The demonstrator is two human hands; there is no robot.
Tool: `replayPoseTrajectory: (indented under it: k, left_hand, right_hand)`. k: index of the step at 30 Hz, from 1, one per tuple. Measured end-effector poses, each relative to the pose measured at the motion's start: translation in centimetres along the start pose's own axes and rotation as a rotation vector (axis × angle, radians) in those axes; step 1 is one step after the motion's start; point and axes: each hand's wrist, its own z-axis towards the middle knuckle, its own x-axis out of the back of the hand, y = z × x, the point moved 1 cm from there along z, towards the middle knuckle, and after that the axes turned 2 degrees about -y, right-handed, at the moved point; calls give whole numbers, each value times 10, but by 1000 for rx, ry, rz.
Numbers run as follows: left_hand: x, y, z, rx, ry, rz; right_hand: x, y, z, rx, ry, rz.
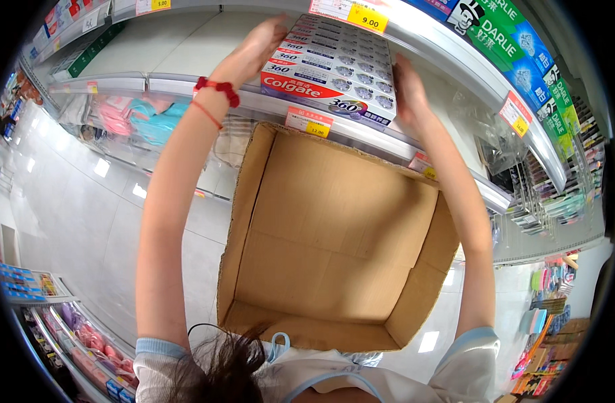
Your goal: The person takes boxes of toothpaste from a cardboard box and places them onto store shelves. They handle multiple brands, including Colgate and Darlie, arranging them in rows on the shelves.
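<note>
Lying between grips — toothpaste boxes

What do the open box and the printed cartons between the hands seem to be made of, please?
Open box: matte brown cardboard, likely corrugated, judging by rough edges and creases. Printed cartons: probably smooth paperboard, given crisp corners; gloss uncertain.

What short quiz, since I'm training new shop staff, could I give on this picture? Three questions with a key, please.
1. Multiple choice: What is between the left hand and the right hand? A) pink packages B) stacked toothpaste cartons C) a green carton
2. True or false: The red scrunchie is on the right wrist.
3. Open question: Where in the picture is the cardboard box, relative to the toothpaste cartons?

Key: 1. B. 2. False; it is on the left wrist. 3. Below them.
</note>
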Motion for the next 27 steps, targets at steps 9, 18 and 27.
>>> replayPoseTrajectory:
  k: [9, 18, 27]
  left_hand:
    - [71, -26, -225, -206, -307, 512]
    - [55, -183, -336, 556, 13, -133]
    - [19, -150, -358, 376, 172, -376]
  right_hand:
    - [111, -36, -219, 233, -84, -880]
    - [212, 153, -365, -384, 621, 239]
    - [178, 166, -381, -169, 448, 618]
